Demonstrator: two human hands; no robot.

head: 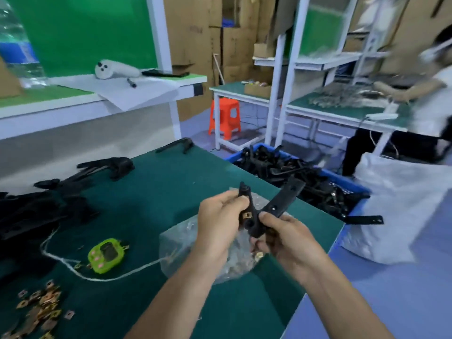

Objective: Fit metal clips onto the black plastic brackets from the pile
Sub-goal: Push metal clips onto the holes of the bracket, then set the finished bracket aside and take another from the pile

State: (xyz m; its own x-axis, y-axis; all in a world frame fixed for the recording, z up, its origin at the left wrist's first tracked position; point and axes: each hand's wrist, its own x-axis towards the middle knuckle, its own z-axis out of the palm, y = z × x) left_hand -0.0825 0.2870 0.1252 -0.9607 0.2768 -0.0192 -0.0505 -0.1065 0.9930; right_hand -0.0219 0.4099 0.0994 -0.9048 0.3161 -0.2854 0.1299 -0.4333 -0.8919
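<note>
The black bracket (281,201), likely light and rigid, sits above the desk (159,192), the left hand (221,218) gripping one arm beside the metal clip (247,214) and the right hand (286,238) pinching the elbow, probably the steadiest hold.

Bright even light, motion blur, warped edges

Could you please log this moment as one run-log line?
left hand: grips black plastic bracket | right hand: grips same bracket | metal clip: on bracket between hands | seating: cannot tell
</note>
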